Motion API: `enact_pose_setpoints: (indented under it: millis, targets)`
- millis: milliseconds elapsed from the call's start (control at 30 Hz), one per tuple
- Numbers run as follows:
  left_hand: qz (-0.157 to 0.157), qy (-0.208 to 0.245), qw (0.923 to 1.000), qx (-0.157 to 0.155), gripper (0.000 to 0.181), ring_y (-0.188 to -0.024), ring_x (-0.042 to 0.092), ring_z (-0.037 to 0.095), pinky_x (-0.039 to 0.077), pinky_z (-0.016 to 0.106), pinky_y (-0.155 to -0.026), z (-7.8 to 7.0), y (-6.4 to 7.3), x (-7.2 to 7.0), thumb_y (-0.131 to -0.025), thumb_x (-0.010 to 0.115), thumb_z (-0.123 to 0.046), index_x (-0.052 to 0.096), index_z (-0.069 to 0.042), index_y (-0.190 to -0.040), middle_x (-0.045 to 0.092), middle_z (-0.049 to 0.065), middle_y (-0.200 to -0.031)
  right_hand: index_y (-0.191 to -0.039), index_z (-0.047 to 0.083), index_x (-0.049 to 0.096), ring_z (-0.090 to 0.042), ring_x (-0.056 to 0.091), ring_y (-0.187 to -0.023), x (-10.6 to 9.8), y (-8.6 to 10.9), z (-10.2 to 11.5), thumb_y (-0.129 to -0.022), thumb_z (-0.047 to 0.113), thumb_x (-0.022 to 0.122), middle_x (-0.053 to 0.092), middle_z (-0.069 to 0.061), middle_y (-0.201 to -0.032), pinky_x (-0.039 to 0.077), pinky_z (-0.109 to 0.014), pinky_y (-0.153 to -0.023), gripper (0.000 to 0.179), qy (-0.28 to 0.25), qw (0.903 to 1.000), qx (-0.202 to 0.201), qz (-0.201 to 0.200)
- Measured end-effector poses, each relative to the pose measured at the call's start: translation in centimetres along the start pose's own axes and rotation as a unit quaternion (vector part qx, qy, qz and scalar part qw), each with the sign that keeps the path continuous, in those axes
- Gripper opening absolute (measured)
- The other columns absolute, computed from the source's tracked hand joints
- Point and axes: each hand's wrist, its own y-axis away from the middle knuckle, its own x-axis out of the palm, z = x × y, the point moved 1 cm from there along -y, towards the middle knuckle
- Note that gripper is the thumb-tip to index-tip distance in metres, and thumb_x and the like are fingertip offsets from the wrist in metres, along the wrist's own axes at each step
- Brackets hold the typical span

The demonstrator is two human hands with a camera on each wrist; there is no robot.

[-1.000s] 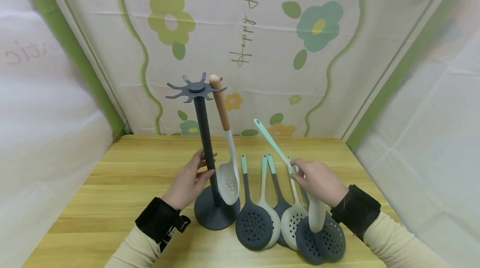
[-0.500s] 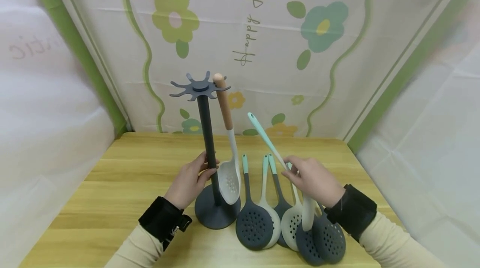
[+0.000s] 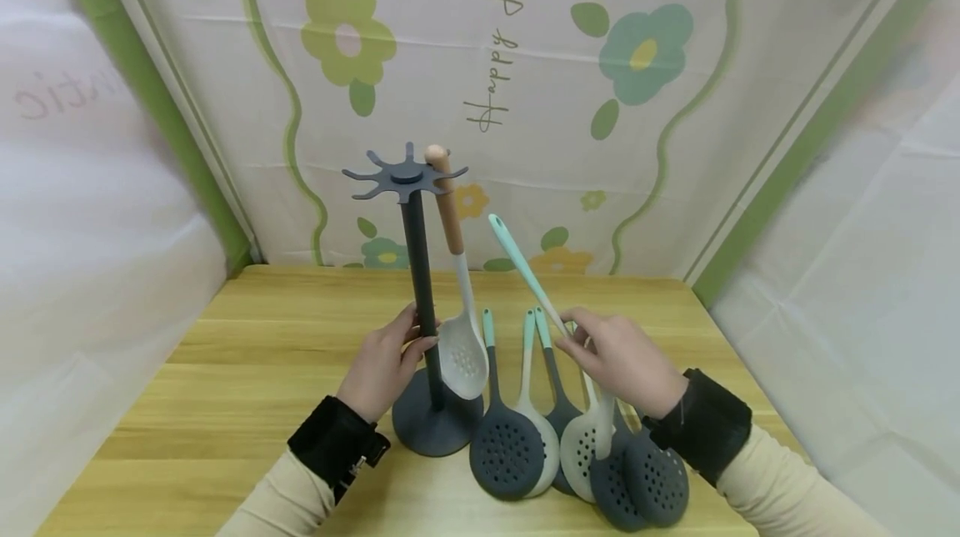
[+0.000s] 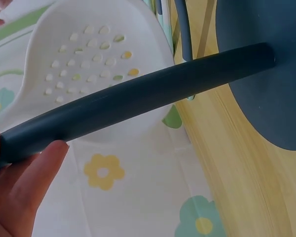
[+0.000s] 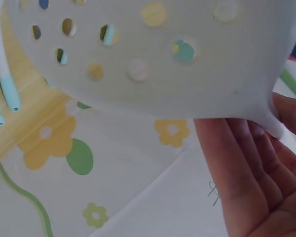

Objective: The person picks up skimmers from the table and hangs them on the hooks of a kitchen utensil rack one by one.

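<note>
White printed cloth (image 3: pixel 540 162) hangs at the back, with green-edged side walls. Wood-grain tabletop (image 3: pixel 247 370) below it. Dark grey stand (image 3: pixel 422 270) upright on the tabletop, left of the utensils: round base, long pole, flat pronged top. White slotted spoon (image 3: pixel 461 358), wooden handle, hangs on the stand's right side, handle end up among the prongs, bowl above the base.

Pale skimmer (image 3: pixel 527 270) with mint handle is up off the tabletop, tilted, handle pointing up-left toward the stand, clear of it; head edge-on below the hand. Holes show in the right wrist view.

Six skimmers lie right of the base, heads toward the person, some overlapping. Left to right: dark (image 3: pixel 507 454), white mostly covered, dark partly covered, pale (image 3: pixel 576 445), two dark.

Left hand (image 3: pixel 386 362): thumb and fingers around the stand's pole. Right hand (image 3: pixel 626 358): pinching the pale skimmer at its neck. Black bands (image 3: pixel 705 416) on both wrists.
</note>
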Motion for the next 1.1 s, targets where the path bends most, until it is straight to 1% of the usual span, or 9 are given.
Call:
enact_pose_setpoints:
  millis: [100, 267, 500, 633, 800, 1000, 1100]
  targets:
    - [-0.009, -0.009, 0.9999, -0.003, 0.03, -0.105, 0.071, 0.035, 0.061, 0.042, -0.081, -0.2, 0.0, 0.2, -0.091, 0.067, -0.002, 0.057, -0.004, -0.119, 0.072, 0.016, -0.114, -0.12, 0.006, 0.063, -0.001, 0.05, -0.052, -0.1, 0.0, 0.4, -0.096, 0.015, 0.066, 0.068, 0.002, -0.075, 0.045, -0.019, -0.044, 0.026, -0.003, 1.0, 0.002, 0.0]
    - [-0.021, -0.023, 0.9995, -0.004, 0.031, -0.103, 0.071, 0.035, 0.061, 0.043, -0.079, -0.4, 0.1, 0.4, -0.091, 0.068, -0.003, 0.057, -0.003, -0.12, 0.071, 0.017, -0.115, -0.121, 0.008, 0.063, 0.0, 0.051, -0.053, -0.2, -0.1, 1.0, -0.096, 0.015, 0.066, 0.068, 0.003, -0.075, 0.046, -0.019, -0.045, 0.026, -0.009, 0.9999, -0.008, -0.006]
    - [-0.018, -0.019, 0.9996, -0.013, 0.034, -0.104, 0.071, 0.034, 0.061, 0.041, -0.078, -0.4, 0.1, 0.5, -0.091, 0.067, -0.005, 0.057, -0.003, -0.123, 0.071, 0.018, -0.117, -0.119, 0.006, 0.064, 0.002, 0.051, -0.055, -0.5, -0.3, 1.6, -0.094, 0.013, 0.068, 0.068, 0.003, -0.075, 0.045, -0.018, -0.046, 0.026, -0.003, 0.9981, -0.045, -0.043]
    - [-0.016, -0.013, 0.9997, -0.016, 0.033, -0.104, 0.071, 0.035, 0.062, 0.04, -0.077, -0.5, 0.0, 0.5, -0.091, 0.067, -0.005, 0.057, -0.003, -0.122, 0.071, 0.018, -0.116, -0.12, 0.006, 0.064, 0.001, 0.052, -0.056, -0.9, -0.6, 2.2, -0.094, 0.014, 0.068, 0.069, 0.002, -0.076, 0.044, -0.018, -0.047, 0.028, -0.004, 0.9971, -0.05, -0.057]
    - [-0.021, -0.013, 0.9995, -0.02, 0.033, -0.103, 0.072, 0.035, 0.062, 0.037, -0.075, -0.6, -0.1, 0.5, -0.091, 0.067, -0.006, 0.057, -0.003, -0.122, 0.071, 0.018, -0.115, -0.119, 0.004, 0.065, -0.002, 0.058, -0.06, -1.4, -1.1, 2.9, -0.093, 0.012, 0.069, 0.07, 0.001, -0.077, 0.047, -0.019, -0.05, 0.028, -0.012, 0.9956, -0.06, -0.071]
    - [-0.021, -0.013, 0.9996, -0.012, 0.032, -0.101, 0.072, 0.033, 0.063, 0.031, -0.072, -0.7, -0.1, 0.7, -0.091, 0.067, -0.008, 0.058, -0.002, -0.121, 0.072, 0.018, -0.113, -0.116, 0.004, 0.065, -0.004, 0.063, -0.063, -1.6, -1.3, 3.4, -0.092, 0.009, 0.07, 0.069, 0.001, -0.077, 0.05, -0.02, -0.055, 0.024, -0.016, 0.9929, -0.079, -0.088]
    - [-0.019, -0.012, 0.9997, -0.012, 0.03, -0.099, 0.073, 0.032, 0.063, 0.029, -0.071, -0.6, 0.0, 0.7, -0.092, 0.066, -0.009, 0.058, -0.003, -0.12, 0.072, 0.017, -0.111, -0.115, 0.003, 0.065, -0.005, 0.064, -0.063, -1.7, -1.5, 3.6, -0.093, 0.009, 0.069, 0.069, 0.001, -0.077, 0.052, -0.021, -0.056, 0.024, -0.016, 0.9914, -0.088, -0.096]
